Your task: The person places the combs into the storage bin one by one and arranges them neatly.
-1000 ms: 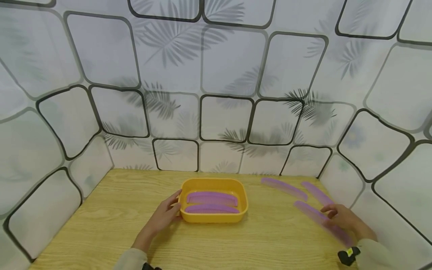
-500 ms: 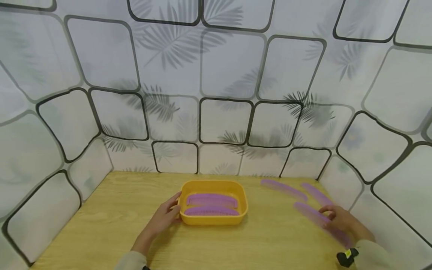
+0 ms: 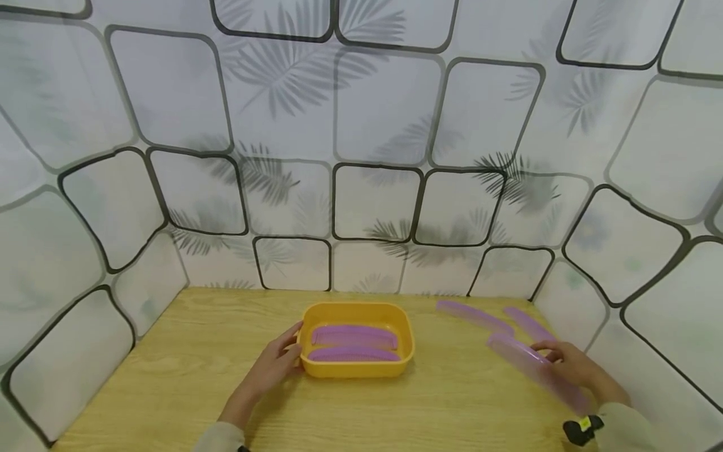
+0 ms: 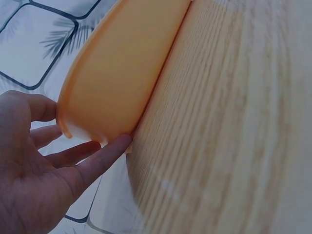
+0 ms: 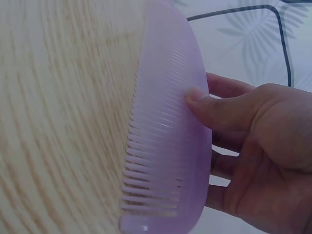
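Observation:
At the left end of a yellow plastic tray, my left hand holds its outer side, fingers round the corner; the left wrist view shows fingertips from rim to base. Two purple combs lie lengthwise inside: a rear comb and a front comb. To the right, my right hand pinches another purple comb by its spine, thumb on the near face, other fingers behind. That comb's teeth face the table in the right wrist view, and its far end points toward the tray.
Two more purple combs lie at the back right of the wooden table: one long comb and one comb by the right edge. Patterned cloth walls in the back and both sides.
The right hand's comb has tilted, its far end shifting slightly left and up from the table. My left hand and the tray have stayed in place.

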Demonstrator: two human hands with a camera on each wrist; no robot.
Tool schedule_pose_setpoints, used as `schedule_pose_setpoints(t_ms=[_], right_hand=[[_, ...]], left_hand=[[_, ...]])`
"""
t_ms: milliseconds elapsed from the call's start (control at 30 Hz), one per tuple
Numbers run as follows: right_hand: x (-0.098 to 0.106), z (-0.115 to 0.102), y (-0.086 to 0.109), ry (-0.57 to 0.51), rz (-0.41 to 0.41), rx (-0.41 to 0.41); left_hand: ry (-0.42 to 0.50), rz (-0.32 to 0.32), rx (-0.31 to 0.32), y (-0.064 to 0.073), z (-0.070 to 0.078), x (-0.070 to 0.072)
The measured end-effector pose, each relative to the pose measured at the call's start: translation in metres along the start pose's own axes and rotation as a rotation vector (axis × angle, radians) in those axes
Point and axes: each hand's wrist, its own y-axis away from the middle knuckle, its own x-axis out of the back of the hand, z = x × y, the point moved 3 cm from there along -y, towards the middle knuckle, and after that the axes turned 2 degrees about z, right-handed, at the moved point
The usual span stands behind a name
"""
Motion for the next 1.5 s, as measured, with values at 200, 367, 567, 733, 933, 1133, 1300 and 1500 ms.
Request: schedule_pose_setpoints(t_ms=[200,367,567,733,933,1133,1300,1500], right_hand=[[0.005,-0.005,-0.006,0.028,0.036,0.076],[0.007,-0.018,-0.011,-0.017,0.029,0.038],[0.007,-0.036,-0.023,-0.04,0.01,-0.059],[0.004,-0.052,-0.035,-0.03,-0.014,-0.053],[-0.001,-0.072,-0.055,-0.013,-0.016,-0.02],[-0.008,-0.091,-0.074,-0.02,-0.034,-0.028],[-0.013,-0.108,-0.09,-0.002,-0.039,0.014],[-0.018,-0.129,-0.11,-0.002,-0.064,0.031]], left_hand=[[0.008,0.009,0.002,-0.002,0.001,0.002],[0.009,0.002,-0.004,-0.002,0.001,0.002],[0.004,0.002,-0.008,-0.003,0.001,0.002],[0.012,-0.01,-0.014,-0.003,0.001,0.002],[0.009,-0.019,-0.019,-0.002,0.002,0.001],[0.015,-0.023,-0.018,-0.001,0.002,0.0],[0.0,-0.016,-0.011,0.0,0.003,0.0],[0.005,-0.003,-0.008,0.0,0.002,0.001]])
